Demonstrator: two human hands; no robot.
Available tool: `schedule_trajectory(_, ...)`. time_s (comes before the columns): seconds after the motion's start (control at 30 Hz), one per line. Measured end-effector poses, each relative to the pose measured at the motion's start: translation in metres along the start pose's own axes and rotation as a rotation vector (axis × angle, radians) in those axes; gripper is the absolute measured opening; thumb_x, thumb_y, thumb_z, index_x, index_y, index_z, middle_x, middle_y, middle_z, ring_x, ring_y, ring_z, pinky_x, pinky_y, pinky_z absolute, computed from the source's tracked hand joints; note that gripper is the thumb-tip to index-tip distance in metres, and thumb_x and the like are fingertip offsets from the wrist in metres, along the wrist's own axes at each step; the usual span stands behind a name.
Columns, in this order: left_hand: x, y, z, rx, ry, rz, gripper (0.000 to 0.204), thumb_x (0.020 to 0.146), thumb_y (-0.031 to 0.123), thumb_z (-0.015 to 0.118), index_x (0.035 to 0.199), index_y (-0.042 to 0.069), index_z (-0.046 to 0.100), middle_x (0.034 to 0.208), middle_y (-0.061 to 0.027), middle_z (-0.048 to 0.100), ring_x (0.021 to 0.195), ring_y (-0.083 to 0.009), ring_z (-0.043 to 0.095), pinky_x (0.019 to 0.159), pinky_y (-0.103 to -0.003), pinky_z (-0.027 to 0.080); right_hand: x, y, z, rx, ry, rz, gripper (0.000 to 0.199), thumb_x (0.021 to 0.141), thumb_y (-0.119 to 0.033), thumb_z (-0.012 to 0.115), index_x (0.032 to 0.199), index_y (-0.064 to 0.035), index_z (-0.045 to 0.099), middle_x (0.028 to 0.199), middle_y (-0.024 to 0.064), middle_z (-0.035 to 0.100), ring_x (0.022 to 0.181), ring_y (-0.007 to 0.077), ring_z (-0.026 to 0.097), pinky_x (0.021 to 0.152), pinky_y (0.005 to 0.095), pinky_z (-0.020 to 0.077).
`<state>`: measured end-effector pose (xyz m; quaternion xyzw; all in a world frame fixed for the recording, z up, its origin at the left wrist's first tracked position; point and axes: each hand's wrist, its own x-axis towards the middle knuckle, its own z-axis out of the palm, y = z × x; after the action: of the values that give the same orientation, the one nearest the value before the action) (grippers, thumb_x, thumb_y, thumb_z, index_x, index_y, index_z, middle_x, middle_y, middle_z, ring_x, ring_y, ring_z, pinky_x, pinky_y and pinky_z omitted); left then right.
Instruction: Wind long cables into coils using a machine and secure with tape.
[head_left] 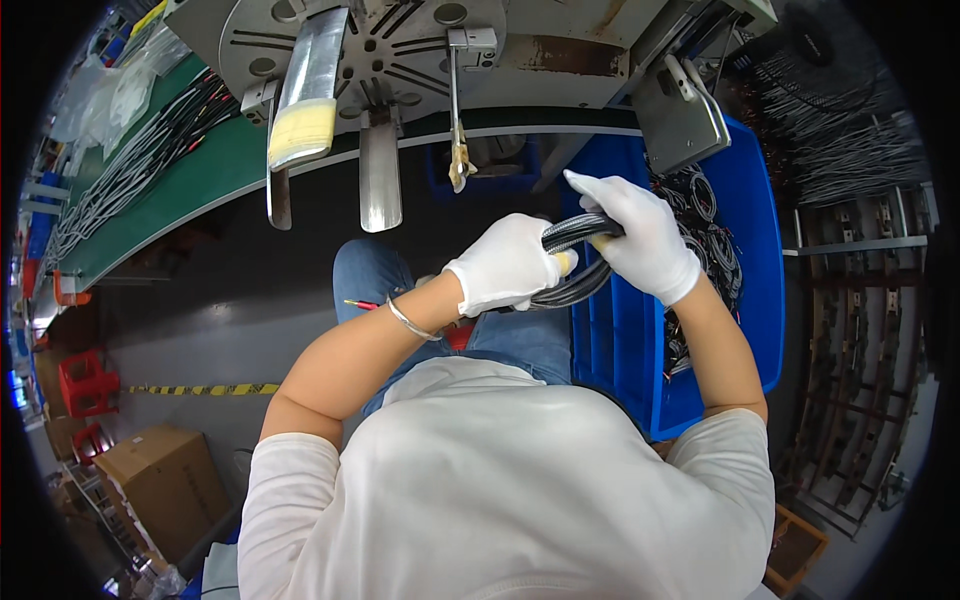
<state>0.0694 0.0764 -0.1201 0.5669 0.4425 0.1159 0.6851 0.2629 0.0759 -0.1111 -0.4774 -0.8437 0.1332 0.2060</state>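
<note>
With the left hand [510,262], gripping a coil of dark cable [572,232] at one end, fingers bent round the strands; with the right hand [645,235], clasping the same coil at the other end, one finger stretched out toward the left. Gloved in white on both sides (yellowed at the fingertips). Held up above the lap, just in front of the blue bin [765,300].

Over to the left wrist, circled by a silver bangle [408,322], and just past it to a red lead end [361,304] with a gold-coloured tip (joined to the coil or loose, cannot tell). Down below, to blue jeans [370,275] and a white shirt [520,470]. Across to the right, straight into that bin, heaped with cable bundles [715,250].

Up ahead, to a slotted metal disc [425,60], fitted with a tape-wrapped paddle [303,132], a bare metal paddle [380,180] and a thin rod [459,150]. Away left, along a green bench [190,190], strewn with grey and black cables [135,165]. Farther out, down on the floor, to a cardboard box [180,490] and a red stool [88,385].
</note>
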Motion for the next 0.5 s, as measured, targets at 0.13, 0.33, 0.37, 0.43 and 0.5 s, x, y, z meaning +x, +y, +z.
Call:
schedule_trajectory(0.13, -0.002, 0.021, 0.004, 0.069, -0.014, 0.044, 0.018, 0.083, 0.016, 0.063, 0.078, -0.001, 0.058, 0.056, -0.0024, 0.052, 0.041, -0.0114, 0.050, 0.041, -0.025, 0.042, -0.014, -0.021, -0.029, 0.062, 0.032, -0.058, 0.056, 0.069, 0.006, 0.070, 0.122, -0.0071, 0.056, 0.096, 0.0097, 0.063, 0.085, 0.0181, 0.063, 0.073, 0.0289, 0.0508)
schedule_trajectory(0.33, -0.002, 0.061, 0.019, 0.118, -0.204, 0.100, 0.019, 0.083, 0.017, 0.062, 0.078, -0.002, 0.059, 0.054, -0.0030, 0.052, 0.039, -0.0117, 0.049, 0.040, -0.025, 0.041, -0.031, -0.007, -0.048, 0.343, -0.024, 0.192, 0.036, 0.071, 0.005, 0.070, 0.106, -0.0028, 0.063, 0.088, 0.0074, 0.065, 0.081, 0.0154, 0.063, 0.073, 0.0253, 0.0494)
schedule_trajectory(0.37, -0.002, 0.073, 0.018, 0.196, -0.207, 0.091, 0.019, 0.082, 0.017, 0.063, 0.077, -0.001, 0.059, 0.057, -0.0041, 0.053, 0.042, -0.0132, 0.052, 0.043, -0.026, 0.042, -0.034, -0.002, -0.050, 0.393, -0.049, 0.223, 0.032, 0.071, 0.006, 0.070, 0.102, -0.0021, 0.064, 0.085, 0.0064, 0.065, 0.079, 0.0144, 0.063, 0.072, 0.0247, 0.0490)
schedule_trajectory(0.43, 0.001, 0.090, 0.018, 0.355, -0.207, 0.077, 0.017, 0.079, 0.016, 0.065, 0.075, 0.000, 0.060, 0.062, -0.0064, 0.057, 0.049, -0.0161, 0.057, 0.047, -0.027, 0.046, -0.039, -0.003, -0.062, 0.371, 0.023, 0.234, 0.027, 0.072, 0.005, 0.069, 0.098, -0.0014, 0.064, 0.082, 0.0056, 0.065, 0.076, 0.0137, 0.062, 0.070, 0.0240, 0.0485)
schedule_trajectory(0.5, -0.003, 0.082, 0.040, 0.961, 0.595, 0.809, 0.011, 0.075, 0.015, 0.068, 0.074, 0.004, 0.064, 0.074, -0.0083, 0.062, 0.066, -0.0212, 0.063, 0.056, -0.032, 0.050, -0.041, -0.003, -0.075, 0.331, 0.153, 0.239, 0.016, 0.075, 0.004, 0.067, 0.091, 0.0001, 0.064, 0.075, 0.0039, 0.063, 0.071, 0.0122, 0.061, 0.067, 0.0226, 0.0475)
